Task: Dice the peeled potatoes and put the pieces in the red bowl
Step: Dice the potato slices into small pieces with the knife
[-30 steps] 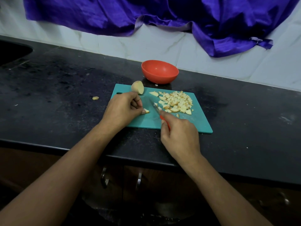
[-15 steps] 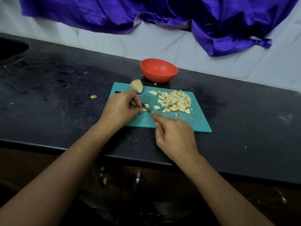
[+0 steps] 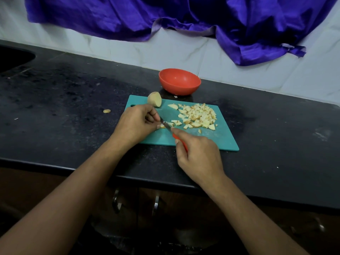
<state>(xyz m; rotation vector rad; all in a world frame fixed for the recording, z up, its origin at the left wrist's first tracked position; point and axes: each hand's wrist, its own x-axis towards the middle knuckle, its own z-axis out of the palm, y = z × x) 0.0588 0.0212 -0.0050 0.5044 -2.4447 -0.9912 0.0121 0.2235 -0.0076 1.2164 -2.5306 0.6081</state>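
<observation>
Teal cutting board [image 3: 217, 138]: we record the left hand [image 3: 137, 124] pinching a potato piece [image 3: 162, 126] on it, the right hand [image 3: 198, 155] gripping a red-handled knife [image 3: 165, 125], blade against that piece. 1 diced pile [image 3: 197, 116] lies to the right, 1 potato half [image 3: 155, 99] behind; the red bowl [image 3: 179, 81] stands beyond.

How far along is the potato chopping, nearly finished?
Roughly midway. Done: a pile of diced pieces lies on the cutting board. In hand: the left hand pinches a small potato piece while the right hand slices it with the knife. Left: one potato half sits uncut, and the red bowl looks empty, so nothing has been transferred.
</observation>
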